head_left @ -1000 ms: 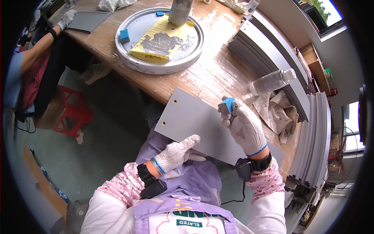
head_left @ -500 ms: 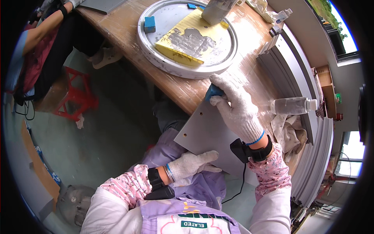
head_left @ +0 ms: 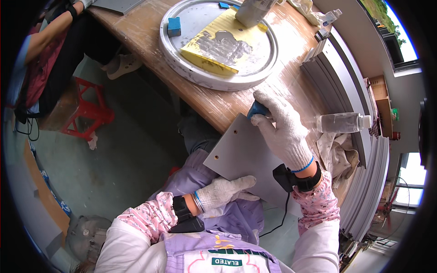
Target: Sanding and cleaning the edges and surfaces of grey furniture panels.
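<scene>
A flat grey panel (head_left: 246, 152) with small holes near its left edge lies partly over the table edge and reaches toward my lap. My left hand (head_left: 223, 191), in a white knit glove, grips the panel's near edge, thumb on top and the other fingers partly hidden. Pinched in my gloved right hand (head_left: 284, 129) is a small blue sponge block (head_left: 257, 109), at the panel's far edge. Beyond it a round grey tray (head_left: 170, 59) carries a yellow sheet (head_left: 207, 63) smeared with grey paste, a second blue block (head_left: 174, 27) and a cloudy container (head_left: 251, 12).
A clear bottle (head_left: 339, 123) lies to the right of my right hand, beside a crumpled cloth (head_left: 334, 157). Stacked grey panels (head_left: 368, 182) line the right side. At the far left another person's arm (head_left: 52, 36) shows above a red stool (head_left: 86, 109).
My right hand has shifted a little to the right and nearer with the blue sponge block. My left hand and the panel stay in place.
</scene>
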Tool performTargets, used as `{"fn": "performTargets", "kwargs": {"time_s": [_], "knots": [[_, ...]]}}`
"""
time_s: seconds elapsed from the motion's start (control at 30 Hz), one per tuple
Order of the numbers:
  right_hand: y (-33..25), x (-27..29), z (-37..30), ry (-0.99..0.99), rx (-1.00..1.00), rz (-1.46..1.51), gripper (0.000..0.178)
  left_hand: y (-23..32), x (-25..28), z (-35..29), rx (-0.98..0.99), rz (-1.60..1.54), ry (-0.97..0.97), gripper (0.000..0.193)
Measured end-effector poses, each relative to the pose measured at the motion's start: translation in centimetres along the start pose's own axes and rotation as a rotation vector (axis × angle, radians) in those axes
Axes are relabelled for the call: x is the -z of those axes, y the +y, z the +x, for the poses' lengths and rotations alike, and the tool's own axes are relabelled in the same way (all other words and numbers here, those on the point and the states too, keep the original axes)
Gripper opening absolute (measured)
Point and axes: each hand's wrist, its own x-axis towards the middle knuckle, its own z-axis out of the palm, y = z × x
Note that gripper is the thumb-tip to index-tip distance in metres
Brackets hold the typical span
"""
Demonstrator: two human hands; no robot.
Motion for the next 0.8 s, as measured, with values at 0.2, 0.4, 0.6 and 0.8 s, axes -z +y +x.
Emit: {"fn": "performTargets", "kwargs": {"time_s": [0.2, 0.4, 0.6, 0.8], "knots": [[0.3, -0.9, 0.1, 0.075, -0.017, 0.064, 0.042, -0.3, 0.2, 0.4, 0.002, 0.001, -0.034, 0.035], [0.5, 1.1, -2.8, 0.043, -0.125, 0.012, 0.042, -0.2, 0.1, 0.1, -0.015, -0.008, -0.027, 0.031], [0.5, 3.3, -6.0, 0.065, -0.235, -0.059, 0.042, -0.5, 0.3, 0.2, -0.016, -0.052, -0.039, 0.03], [0.3, -0.2, -2.5, 0.126, -0.078, 0.023, 0.041, -0.5, 0.2, 0.6, -0.026, 0.01, 0.0, 0.037]]}}
